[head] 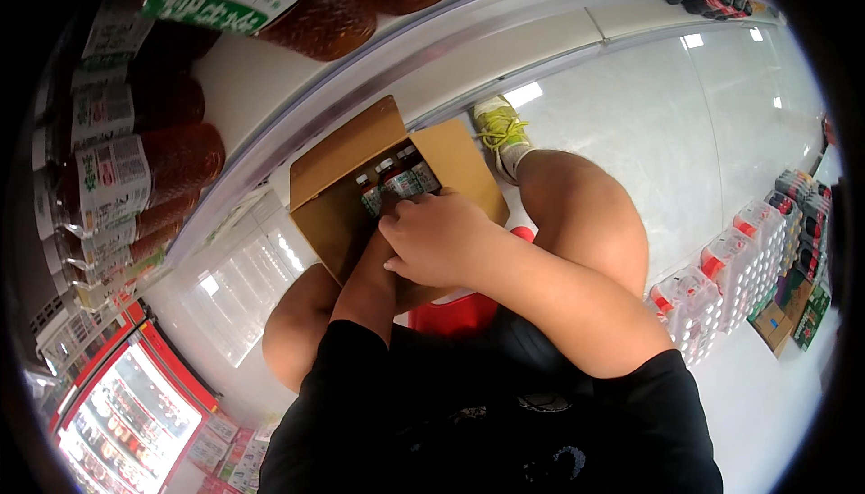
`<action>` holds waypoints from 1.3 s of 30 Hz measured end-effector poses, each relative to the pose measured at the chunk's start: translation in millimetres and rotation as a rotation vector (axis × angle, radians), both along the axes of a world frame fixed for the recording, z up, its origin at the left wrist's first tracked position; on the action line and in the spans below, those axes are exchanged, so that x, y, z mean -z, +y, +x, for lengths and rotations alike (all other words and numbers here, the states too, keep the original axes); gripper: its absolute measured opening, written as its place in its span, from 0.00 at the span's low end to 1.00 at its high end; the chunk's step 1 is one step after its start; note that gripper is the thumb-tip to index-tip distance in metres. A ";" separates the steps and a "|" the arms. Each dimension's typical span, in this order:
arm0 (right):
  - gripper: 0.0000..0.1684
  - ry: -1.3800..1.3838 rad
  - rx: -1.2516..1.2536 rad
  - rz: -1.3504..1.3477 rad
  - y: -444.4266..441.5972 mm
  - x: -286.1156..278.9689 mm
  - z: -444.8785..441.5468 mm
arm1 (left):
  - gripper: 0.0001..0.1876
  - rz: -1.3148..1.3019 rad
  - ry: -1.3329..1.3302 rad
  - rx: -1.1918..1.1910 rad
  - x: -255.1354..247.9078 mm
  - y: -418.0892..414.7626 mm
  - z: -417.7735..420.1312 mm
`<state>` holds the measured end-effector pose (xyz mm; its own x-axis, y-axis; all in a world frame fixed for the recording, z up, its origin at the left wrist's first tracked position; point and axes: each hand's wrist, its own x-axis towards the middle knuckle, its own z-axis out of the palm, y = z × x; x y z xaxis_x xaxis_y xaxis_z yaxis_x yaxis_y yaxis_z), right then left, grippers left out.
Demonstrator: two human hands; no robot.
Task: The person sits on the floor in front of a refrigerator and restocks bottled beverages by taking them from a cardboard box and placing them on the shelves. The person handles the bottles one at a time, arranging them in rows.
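Note:
An open cardboard box (324, 223) is between my knees, its flaps raised. Inside it, several white-capped bottles (399, 180) of dark liquid bear green and white labels. My left forearm reaches down into the box, and my left hand (390, 204) is at the bottles, shadowed and mostly covered by my right hand. Curled over the near side of the opening, my right hand (439, 234) overlaps my left wrist. Whether its fingers grip anything is hidden.
A shelf edge (324, 81) curves past the box, with large bottles of brown liquid (179, 163) on the shelf. Shrink-wrapped bottle packs (730, 271) line the floor at right. A red-framed drinks cooler (135, 419) stands lower left. Beneath me is a red seat (453, 315).

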<state>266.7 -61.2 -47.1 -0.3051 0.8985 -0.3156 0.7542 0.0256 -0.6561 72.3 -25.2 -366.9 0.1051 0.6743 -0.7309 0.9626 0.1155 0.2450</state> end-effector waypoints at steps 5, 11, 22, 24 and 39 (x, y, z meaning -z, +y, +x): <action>0.23 0.015 0.044 -0.003 6.1 -3.3 8.0 | 0.43 0.105 0.001 -0.070 -25.1 3.0 2.3; 0.25 0.018 -0.013 -0.082 13.5 -3.2 6.4 | 0.44 0.202 -0.073 -0.146 -85.7 15.8 -15.7; 0.64 0.247 -0.109 -0.167 25.7 24.1 -27.4 | 0.38 0.207 -0.689 -0.207 -265.7 10.6 -60.7; 0.74 0.561 -0.052 -0.116 15.7 6.8 -39.3 | 0.38 0.251 -0.812 -0.343 -312.3 0.1 -48.1; 0.61 0.869 0.072 0.245 12.0 -30.6 -5.1 | 0.41 0.781 -0.101 0.979 -526.4 28.6 28.1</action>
